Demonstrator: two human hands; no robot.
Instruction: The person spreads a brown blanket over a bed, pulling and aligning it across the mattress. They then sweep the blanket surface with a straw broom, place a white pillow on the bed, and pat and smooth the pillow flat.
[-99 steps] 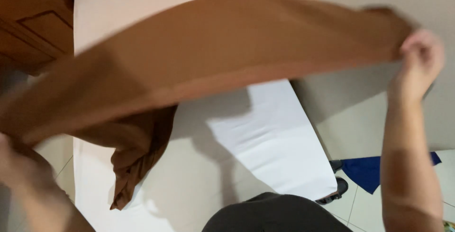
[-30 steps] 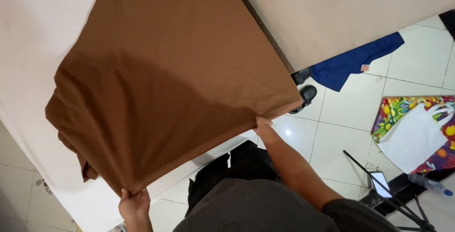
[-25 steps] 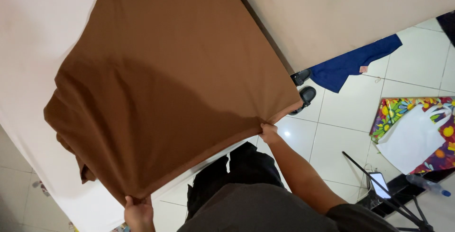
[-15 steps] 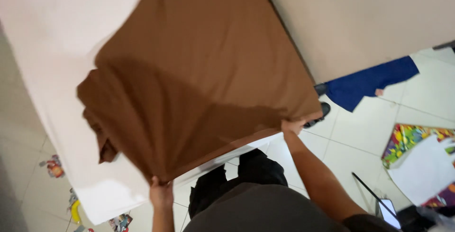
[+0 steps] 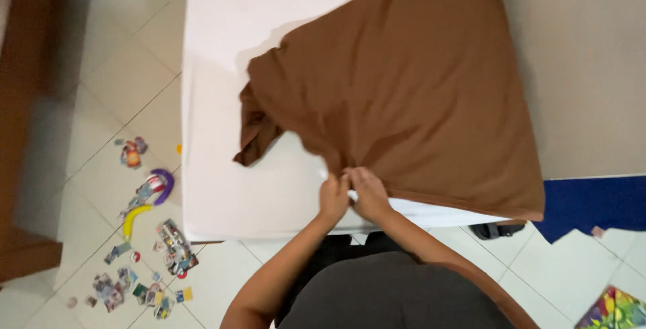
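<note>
The large brown cloth (image 5: 404, 93), held up before, now lies on the white mattress (image 5: 222, 46). The left hand (image 5: 334, 196) and right hand (image 5: 367, 193) pinch its near edge, fingers closed. A tug could bunch it.

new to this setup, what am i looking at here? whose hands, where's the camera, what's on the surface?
There is no machine: a person works with bare hands, and the one camera sits on their head, looking down. The left hand and right hand meet at the near edge of a brown cloth, pinching its hem. The cloth lies spread over a white mattress, with one bunched part hanging off its left side. Small toys and cards are scattered on the tiled floor, and a blue cloth lies at right.
</note>
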